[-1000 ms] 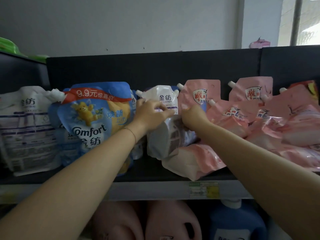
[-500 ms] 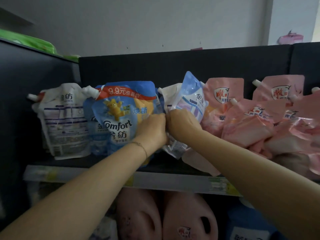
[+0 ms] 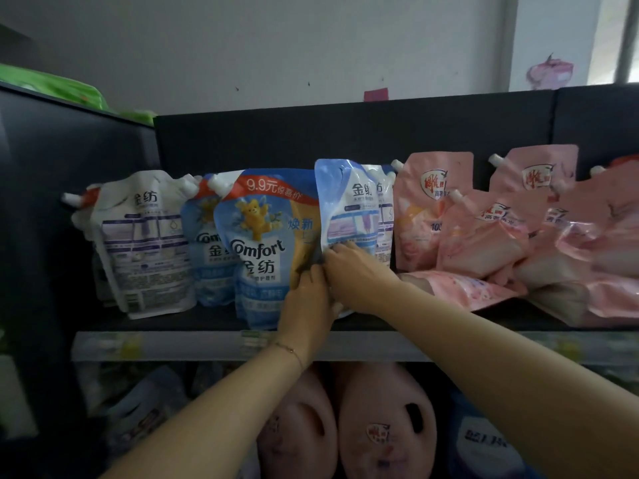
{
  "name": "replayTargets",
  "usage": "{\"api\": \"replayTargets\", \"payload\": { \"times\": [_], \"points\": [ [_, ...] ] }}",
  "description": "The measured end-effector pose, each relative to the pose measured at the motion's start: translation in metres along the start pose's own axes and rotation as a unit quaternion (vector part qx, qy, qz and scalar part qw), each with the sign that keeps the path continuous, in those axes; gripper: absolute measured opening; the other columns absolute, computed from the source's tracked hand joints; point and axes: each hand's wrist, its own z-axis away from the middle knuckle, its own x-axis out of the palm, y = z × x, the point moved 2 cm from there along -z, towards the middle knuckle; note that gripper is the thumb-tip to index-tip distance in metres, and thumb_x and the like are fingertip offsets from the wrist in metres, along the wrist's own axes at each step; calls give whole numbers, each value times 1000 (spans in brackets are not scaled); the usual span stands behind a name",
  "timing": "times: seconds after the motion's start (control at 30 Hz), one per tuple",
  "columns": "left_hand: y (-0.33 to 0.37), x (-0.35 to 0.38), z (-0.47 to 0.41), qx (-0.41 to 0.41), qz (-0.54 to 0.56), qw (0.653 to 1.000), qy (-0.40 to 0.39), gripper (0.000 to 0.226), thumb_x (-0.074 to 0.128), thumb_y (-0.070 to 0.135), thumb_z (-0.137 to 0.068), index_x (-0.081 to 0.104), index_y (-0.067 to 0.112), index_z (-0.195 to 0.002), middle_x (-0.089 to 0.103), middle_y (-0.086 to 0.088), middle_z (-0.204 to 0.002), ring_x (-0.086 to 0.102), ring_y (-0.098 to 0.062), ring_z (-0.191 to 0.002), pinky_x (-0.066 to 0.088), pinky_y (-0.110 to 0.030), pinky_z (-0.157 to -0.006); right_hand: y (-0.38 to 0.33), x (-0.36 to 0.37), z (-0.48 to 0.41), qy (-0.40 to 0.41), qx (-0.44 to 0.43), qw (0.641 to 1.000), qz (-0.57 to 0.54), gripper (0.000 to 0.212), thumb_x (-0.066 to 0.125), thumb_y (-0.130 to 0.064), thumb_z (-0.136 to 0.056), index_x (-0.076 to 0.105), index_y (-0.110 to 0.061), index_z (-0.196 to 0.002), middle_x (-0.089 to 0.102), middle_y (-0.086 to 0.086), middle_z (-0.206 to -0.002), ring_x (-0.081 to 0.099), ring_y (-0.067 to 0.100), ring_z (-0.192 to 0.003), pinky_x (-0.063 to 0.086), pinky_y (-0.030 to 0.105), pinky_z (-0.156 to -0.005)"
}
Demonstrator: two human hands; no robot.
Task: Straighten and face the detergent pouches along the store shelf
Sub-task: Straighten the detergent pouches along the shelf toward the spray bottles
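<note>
A pale blue and white pouch stands upright in the middle of the shelf, back label outward. My right hand grips its lower part, and my left hand holds the same pouch at its lower left edge, beside the blue Comfort pouch. Left of that stand another blue pouch and a white pouch. To the right, pink pouches stand at the back, with several more pink ones slumped and lying flat in front.
The dark shelf has a price rail along its front edge and a black back panel. A dark side wall closes the left end. Pink jugs stand on the shelf below.
The pale blue pouch has been turned from tilted to upright and set down next to the Comfort pouch. Both hands have slid lower on it. The view has shifted right.
</note>
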Motion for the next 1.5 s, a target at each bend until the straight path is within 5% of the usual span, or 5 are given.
{"api": "replayTargets", "payload": {
  "times": [0.3,0.57,0.97,1.17,1.5],
  "points": [
    [-10,2,26,83,61,990,94,37,65,8,-85,45,6,-116,45,-9,-113,50,-20,-99,44,-24,-80,4,-21,27,23,43,989,-141,14,48,-18,-90,58,-8,-90,62,11,-98,57,31,-88,50,44,-76],
    [20,-4,14,133,-7,979,152,29,71,10,-76,48,11,-94,50,-10,-91,52,-31,-78,41,-36,-55,15,-33,56,0,49,992,-117,20,49,-21,-88,65,-18,-100,67,9,-108,60,33,-96,51,41,-80],
    [24,1,-9,-26,6,996,88,37,57,35,-92,53,7,-114,63,-16,-103,59,-36,-95,45,-39,-73,33,-43,51,-70,39,996,25,30,45,-40,-94,63,-20,-108,64,3,-110,57,26,-101,35,40,-99],
    [14,10,-22,-132,49,988,66,44,50,46,-96,49,12,-125,63,-10,-112,59,-33,-102,43,-35,-71,38,-8,55,-218,71,957,176,49,51,-34,-91,44,-20,-138,39,4,-137,43,34,-119,35,51,-95],
    [15,22,-22,-225,112,964,84,40,52,38,-97,50,2,-113,58,-18,-116,58,-34,-101,47,-37,-78,68,-16,52,-162,82,966,181,37,50,-31,-96,49,-26,-133,48,2,-126,52,29,-112,37,38,-74]
  ]
}}
